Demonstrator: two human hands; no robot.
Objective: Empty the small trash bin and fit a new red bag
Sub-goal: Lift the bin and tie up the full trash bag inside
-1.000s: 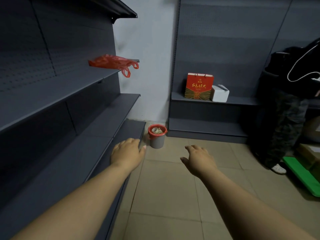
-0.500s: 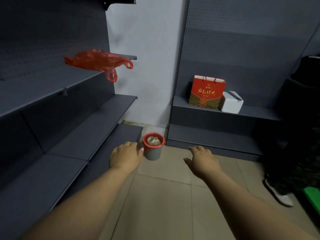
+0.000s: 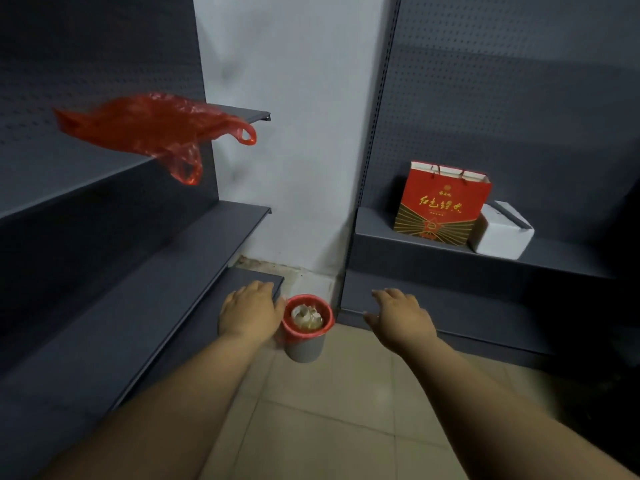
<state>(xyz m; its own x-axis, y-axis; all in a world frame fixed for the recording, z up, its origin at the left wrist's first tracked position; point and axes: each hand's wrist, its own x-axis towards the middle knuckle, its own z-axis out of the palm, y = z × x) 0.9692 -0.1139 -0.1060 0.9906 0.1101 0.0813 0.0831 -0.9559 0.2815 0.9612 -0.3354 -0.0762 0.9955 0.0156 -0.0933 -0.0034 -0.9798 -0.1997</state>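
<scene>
A small grey trash bin (image 3: 306, 348) stands on the tiled floor in the corner, lined with a red bag folded over its rim and holding crumpled pale waste (image 3: 307, 317). My left hand (image 3: 250, 312) hovers just left of the bin's rim, fingers apart, holding nothing. My right hand (image 3: 401, 317) is stretched out to the right of the bin, a hand's width away, also open and empty. A spare red plastic bag (image 3: 156, 130) lies on the upper left shelf, its handles hanging over the edge.
Dark grey shelving (image 3: 145, 271) runs along the left and another unit (image 3: 485, 299) along the back right. A red gift bag (image 3: 441, 204) and a white box (image 3: 502, 235) sit on the right shelf. A white wall (image 3: 298, 133) fills the corner.
The view has moved closer to the corner and the bin. Both hands now reach nearer the bin, the left one almost at its rim. The person on the right has left the view.
</scene>
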